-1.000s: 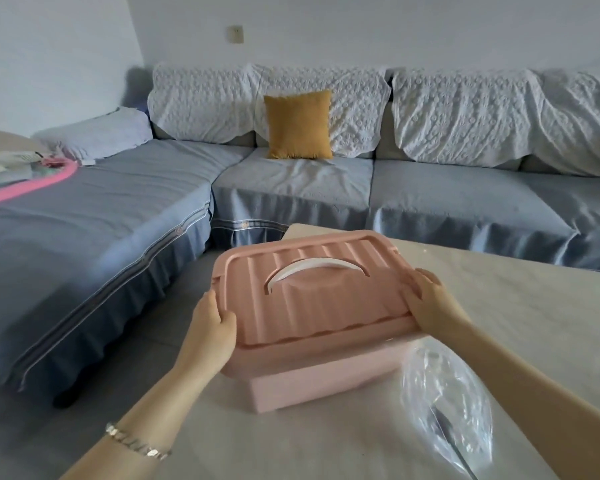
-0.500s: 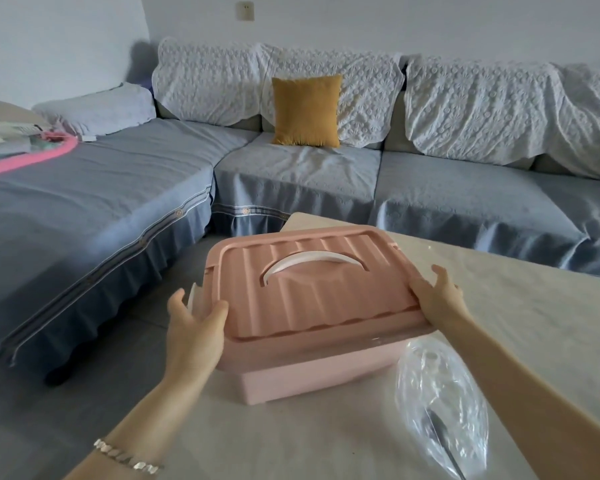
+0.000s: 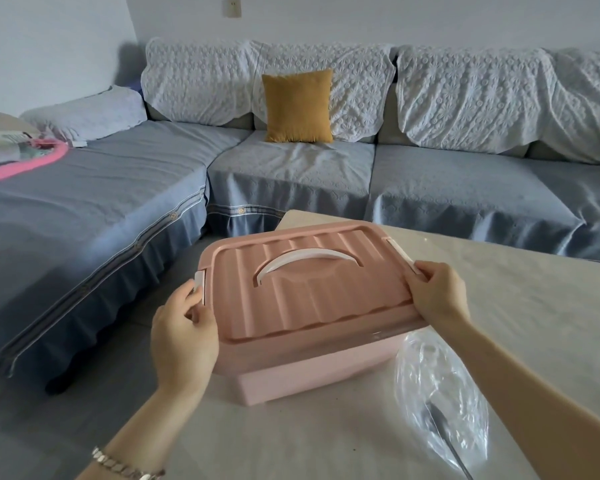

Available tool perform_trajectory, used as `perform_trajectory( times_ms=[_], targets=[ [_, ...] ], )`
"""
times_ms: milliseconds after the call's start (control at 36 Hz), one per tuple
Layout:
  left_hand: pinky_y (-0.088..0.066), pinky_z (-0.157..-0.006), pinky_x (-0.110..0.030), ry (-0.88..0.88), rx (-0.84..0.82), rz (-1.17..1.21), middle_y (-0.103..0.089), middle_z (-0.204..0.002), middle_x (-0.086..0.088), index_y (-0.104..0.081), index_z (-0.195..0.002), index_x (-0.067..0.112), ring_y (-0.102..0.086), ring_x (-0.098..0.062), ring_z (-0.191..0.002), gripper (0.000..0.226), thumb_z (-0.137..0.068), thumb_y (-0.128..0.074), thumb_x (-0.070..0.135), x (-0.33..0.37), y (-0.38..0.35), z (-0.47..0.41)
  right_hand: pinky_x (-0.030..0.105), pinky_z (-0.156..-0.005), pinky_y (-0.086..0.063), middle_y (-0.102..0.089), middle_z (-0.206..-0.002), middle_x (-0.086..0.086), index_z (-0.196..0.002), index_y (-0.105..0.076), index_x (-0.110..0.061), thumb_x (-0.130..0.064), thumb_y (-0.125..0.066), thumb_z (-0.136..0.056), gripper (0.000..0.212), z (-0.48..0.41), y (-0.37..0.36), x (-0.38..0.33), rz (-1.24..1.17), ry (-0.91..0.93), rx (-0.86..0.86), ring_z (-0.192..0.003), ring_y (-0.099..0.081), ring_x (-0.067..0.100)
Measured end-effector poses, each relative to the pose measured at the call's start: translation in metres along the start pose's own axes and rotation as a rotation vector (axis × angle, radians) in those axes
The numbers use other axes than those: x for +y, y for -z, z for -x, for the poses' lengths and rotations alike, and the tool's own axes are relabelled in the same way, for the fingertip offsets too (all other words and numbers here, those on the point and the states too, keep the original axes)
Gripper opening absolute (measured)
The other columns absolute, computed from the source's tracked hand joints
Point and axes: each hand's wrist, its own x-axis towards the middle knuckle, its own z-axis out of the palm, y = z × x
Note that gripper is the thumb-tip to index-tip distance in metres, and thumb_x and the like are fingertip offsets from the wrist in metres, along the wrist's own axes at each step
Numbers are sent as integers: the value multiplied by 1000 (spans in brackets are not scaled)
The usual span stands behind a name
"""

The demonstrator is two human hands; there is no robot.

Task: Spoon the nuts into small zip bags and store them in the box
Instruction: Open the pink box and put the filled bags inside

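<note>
**Both hands at the latches of the closed pink box**

At the far left, a pink curved item lies on the sofa beside some folded things. The frame edge cuts it off, and it is too blurred to name. The left forearm comes up from the bottom edge wearing a metal bracelet, part of which is out of frame. The left hand is at the left end of the box, fingers curled, pinching the white left latch. Its fingertips are hidden behind the latch.

The box stands at the worktop's near left corner with its ribbed lid on, so nothing inside can be seen. A white handle lies flat in the lid's recess. Behind it, a mustard cushion leans against the sofa back.

The right hand is at the lid's right edge, its fingers curled over the near end of the right latch and covering that end.

Just beside the box's near right corner lies a crumpled clear bag. A spoon shows through the plastic, its handle running off the bottom edge. Glare makes anything else in the bag hard to make out.

The worktop is pale and stone-patterned, and extends out of view on the right. The L-shaped sofa has blue-grey seat covers and white lace throws over its back. The wall is plain, with a socket plate at the top edge.
</note>
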Motion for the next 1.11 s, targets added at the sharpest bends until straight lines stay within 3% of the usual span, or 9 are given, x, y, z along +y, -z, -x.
perform_trajectory(
  times_ms=[167,306,444,583,722,833,917,972,1111],
  targets=[
    [-40,-91,-35,91,-34,48,-57,-120,2,-56,-123,13,-51,-22,-113,33,-90,-54,19,-5,-2,0,29,-76,-39,-66,-99,16,-97,-68,-4,-13,-59,-84,18,10,7,-12,-62,-54,25,-94,-57,32],
    [-38,-78,-32,282,-192,152,-59,-106,4,-52,-124,22,-54,-18,-93,37,-87,-57,28,-4,0,-4,40,-105,-25,-33,-138,20,-135,-35,-2,-23,-51,-89,53,50,6,-26,-40,-206,-20,-129,-28,34],
    [-37,-74,-32,319,-231,163,-56,-104,1,-49,-126,21,-52,-20,-90,37,-89,-54,23,-4,-3,-7,45,-95,-41,-41,-127,12,-130,-36,-6,-27,-64,-78,63,99,2,-29,-235,-326,-77,-112,-48,34],
    [-32,-53,-30,369,-269,150,-53,-71,-6,-57,-79,6,-47,-19,-61,17,-86,-53,21,-5,-2,-9,18,-71,-38,-54,-103,1,-106,-46,-9,-15,-67,-81,33,118,-9,-41,-468,-277,-154,-87,-54,8],
    [-52,-70,-37,466,-378,251,-66,-76,-9,-64,-73,7,-63,-24,-72,17,-80,-68,21,-3,-1,-11,21,-61,-33,-57,-98,4,-97,-49,-6,-12,-60,-87,16,79,-20,-42,-388,-147,-140,-72,-52,-2],
    [-56,-52,-23,552,-446,387,-62,-82,-8,-59,-86,3,-62,-17,-71,21,-78,-73,16,5,-7,-7,24,-64,-33,-58,-88,7,-94,-56,-1,-9,-55,-89,10,29,-33,-43,-279,-79,-198,-82,-54,23],
    [-58,-66,-32,615,-455,465,-61,-84,-10,-55,-91,-2,-63,-16,-65,30,-75,-76,12,11,-20,-2,35,-73,-43,-58,-87,13,-94,-56,1,-12,-45,-94,17,0,-47,-42,-190,-61,-232,-85,-58,33],
    [-55,-79,-38,656,-437,503,-63,-92,-14,-53,-102,-7,-65,-17,-63,50,-68,-82,16,12,-32,1,38,-77,-44,-58,-93,16,-102,-54,1,-14,-38,-96,22,-11,-51,-43,-142,-63,-262,-87,-57,34],
    [-50,-71,-29,575,-342,470,-66,-93,-8,-46,-118,-4,-70,-20,-72,84,-56,-84,38,3,-53,15,33,-99,-31,-44,-138,16,-136,-34,0,-18,-30,-101,40,-27,-44,-45,-88,-36,-409,-124,-43,32]
  ],
)
